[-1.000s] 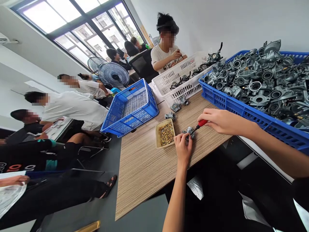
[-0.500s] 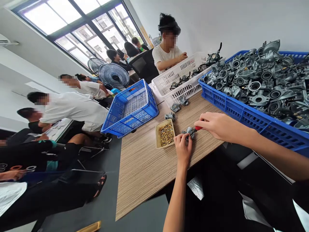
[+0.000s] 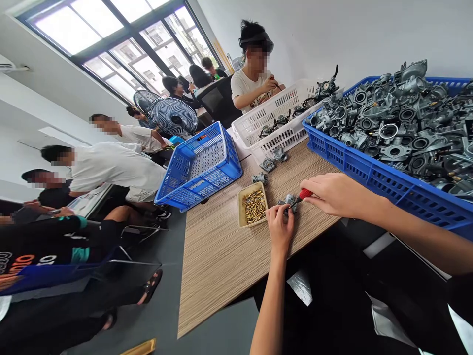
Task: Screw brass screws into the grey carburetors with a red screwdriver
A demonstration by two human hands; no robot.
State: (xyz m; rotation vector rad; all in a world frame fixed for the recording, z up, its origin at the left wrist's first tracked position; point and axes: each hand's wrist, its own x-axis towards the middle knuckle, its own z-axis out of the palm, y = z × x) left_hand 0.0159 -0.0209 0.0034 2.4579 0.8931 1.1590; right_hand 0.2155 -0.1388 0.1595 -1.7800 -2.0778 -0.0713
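Observation:
My left hand [image 3: 280,222] is closed around a small grey metal carburetor [image 3: 290,200] and presses it against the wooden table [image 3: 218,261]. In my right hand [image 3: 328,194] I grip the red handle of a screwdriver [image 3: 305,194], its shaft pointing left at the carburetor. The tip is too small to make out. Just left of my left hand stands a cream plastic tub [image 3: 242,209] holding many small brass parts [image 3: 254,206]. Beyond the tub lie a few more carburetors [image 3: 259,178] on the table.
A blue crate [image 3: 332,150] heaped with carburetors stands at the right. Behind, a white basket [image 3: 266,145] holds several carburetors with black fittings. Another blue crate [image 3: 201,185] sits at the table's left edge. Across the table a person [image 3: 254,74] works; other people are at the left.
My right fingers have shifted on the screwdriver, so more of its red handle shows. My left hand and the carburetor stay in place. The person across has raised a hand.

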